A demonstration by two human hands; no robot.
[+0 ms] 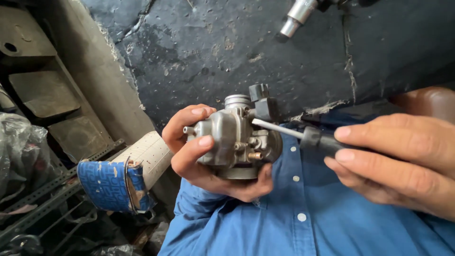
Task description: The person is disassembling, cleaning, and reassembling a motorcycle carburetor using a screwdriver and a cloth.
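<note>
Gripping a small grey cast-metal carburettor (239, 137) in mid-air above a blue shirt (303, 208), the left hand (204, 151) closed around its body while the right hand (403, 161) clamped a black-handled screwdriver (303, 135) against it. Unsupported, the tip could have slipped off and gouged the nearby fingers (199, 141).

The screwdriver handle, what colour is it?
Black, seen in the head view: the handle sits in the right hand.

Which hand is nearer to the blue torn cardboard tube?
Left. The left hand, holding the carburetor, is just right of the tube; the right hand, holding the screwdriver, is farther right.
</note>
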